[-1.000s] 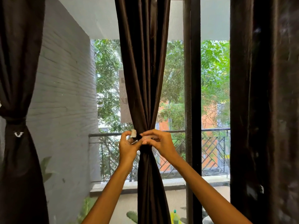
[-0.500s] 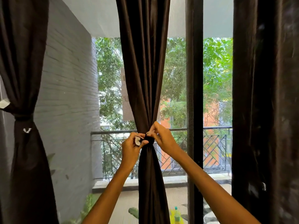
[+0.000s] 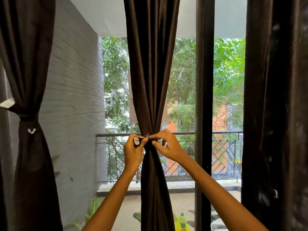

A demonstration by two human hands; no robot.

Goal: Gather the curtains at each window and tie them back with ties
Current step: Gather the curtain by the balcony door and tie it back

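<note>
Middle curtain (image 3: 150, 72): centre of the frame, gathered to a narrow waist at your hands so the tie can go round it.
Tie (image 3: 147, 139): a dark band at that waist, mostly hidden by your fingers.
Left hand (image 3: 133, 151): just left of the waist; your fingers pinch the tie's end, whose pale patch (image 3: 136, 140) faces you, probably a fastener kept exposed for joining.
Right hand (image 3: 168, 147): just right of the waist; thumb and forefinger are clamped on the other end, the remaining fingers loosely curled.
Left curtain (image 3: 28, 80): left edge of the frame, already tied.
Right curtain (image 3: 275, 97): right edge, hanging loose, likely next.
</note>
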